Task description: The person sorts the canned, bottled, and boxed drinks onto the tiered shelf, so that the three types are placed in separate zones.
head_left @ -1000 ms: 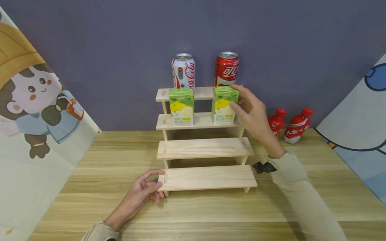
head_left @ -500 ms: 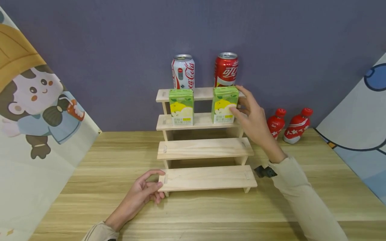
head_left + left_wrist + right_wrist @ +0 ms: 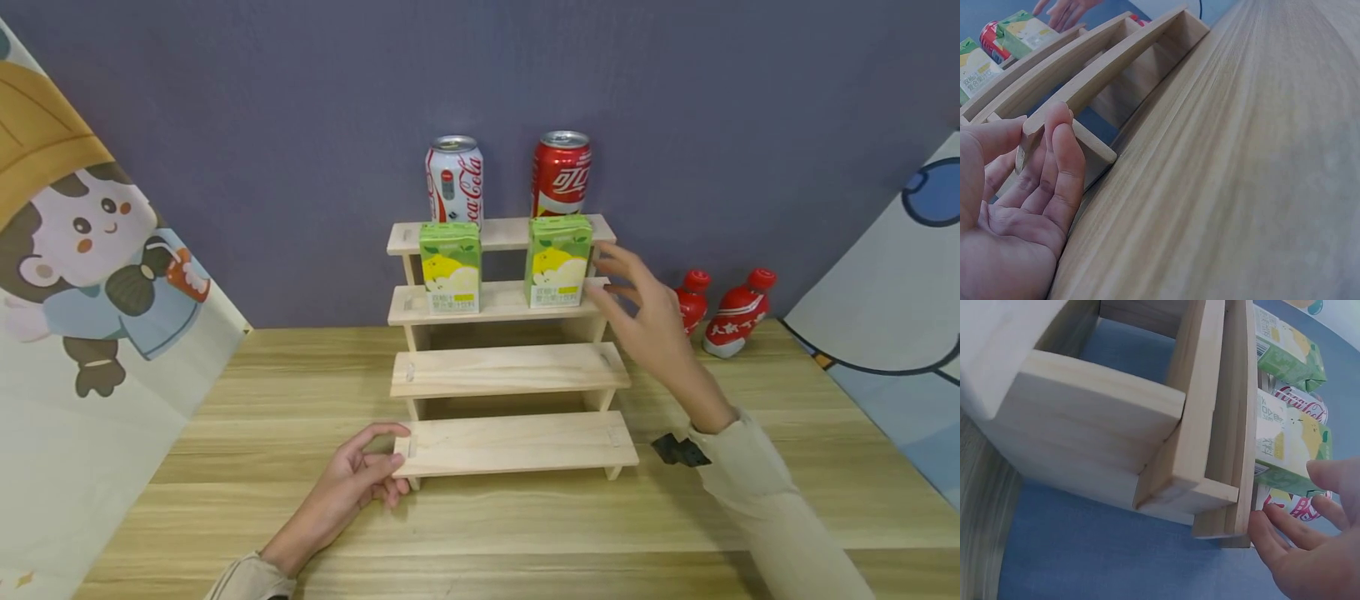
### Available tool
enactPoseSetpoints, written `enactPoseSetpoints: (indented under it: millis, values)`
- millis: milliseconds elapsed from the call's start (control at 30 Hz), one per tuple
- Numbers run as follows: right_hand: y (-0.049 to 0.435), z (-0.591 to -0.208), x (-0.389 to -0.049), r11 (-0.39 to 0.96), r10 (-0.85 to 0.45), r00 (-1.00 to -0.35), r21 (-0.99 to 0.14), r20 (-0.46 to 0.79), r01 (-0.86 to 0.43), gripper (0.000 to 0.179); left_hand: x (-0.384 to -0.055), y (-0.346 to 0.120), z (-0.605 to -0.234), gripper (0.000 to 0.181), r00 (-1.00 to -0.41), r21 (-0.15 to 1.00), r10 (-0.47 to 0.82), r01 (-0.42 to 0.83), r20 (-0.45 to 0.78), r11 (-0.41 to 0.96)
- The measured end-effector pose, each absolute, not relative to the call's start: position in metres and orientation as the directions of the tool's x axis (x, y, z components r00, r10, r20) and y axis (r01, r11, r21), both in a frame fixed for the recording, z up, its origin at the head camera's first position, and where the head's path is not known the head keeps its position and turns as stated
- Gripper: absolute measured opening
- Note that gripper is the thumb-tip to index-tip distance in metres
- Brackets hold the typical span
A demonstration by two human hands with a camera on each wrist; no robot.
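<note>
A stepped wooden display rack [image 3: 510, 371] stands on the table. My left hand [image 3: 363, 467] grips the left end of its lowest board; in the left wrist view the thumb [image 3: 999, 139] lies on one side and the curled fingers on the other. Two green juice boxes stand upright one step below the top, a left juice box [image 3: 452, 271] and a right juice box [image 3: 558, 262]. Just right of the latter is my right hand [image 3: 648, 312], holding nothing, its fingers spread. Behind them on the top step stand a white Coca-Cola can [image 3: 456, 179] and a red cola can [image 3: 562, 171].
Two small red bottles stand on the table at the right; one red bottle [image 3: 738, 315] is in full view, and the other red bottle [image 3: 692, 302] is partly behind my right hand. A dark backdrop [image 3: 330, 158] rises behind the wood-grain table [image 3: 480, 542].
My right hand has let go of the right juice box and moved a little right and down from it. That box stays on its step. The left hand keeps its place.
</note>
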State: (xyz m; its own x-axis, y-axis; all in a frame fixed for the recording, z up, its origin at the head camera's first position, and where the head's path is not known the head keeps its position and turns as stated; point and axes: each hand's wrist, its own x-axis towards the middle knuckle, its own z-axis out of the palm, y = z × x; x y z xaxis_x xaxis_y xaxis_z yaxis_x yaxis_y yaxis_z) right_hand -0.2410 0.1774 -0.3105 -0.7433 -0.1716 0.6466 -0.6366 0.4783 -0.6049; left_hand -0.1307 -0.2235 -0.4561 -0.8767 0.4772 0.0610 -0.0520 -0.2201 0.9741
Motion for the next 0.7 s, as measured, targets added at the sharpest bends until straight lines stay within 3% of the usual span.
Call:
enactPoseSetpoints:
  millis: [700]
  values:
    - [0.214, -0.334, -0.233, 0.673, -0.172, -0.706, -0.441, 0.687, -0.593, 0.040, -0.131, -0.223, -0.456, 0.041, -0.879, 0.973, 0.475, -0.064, 0.051, -0.222]
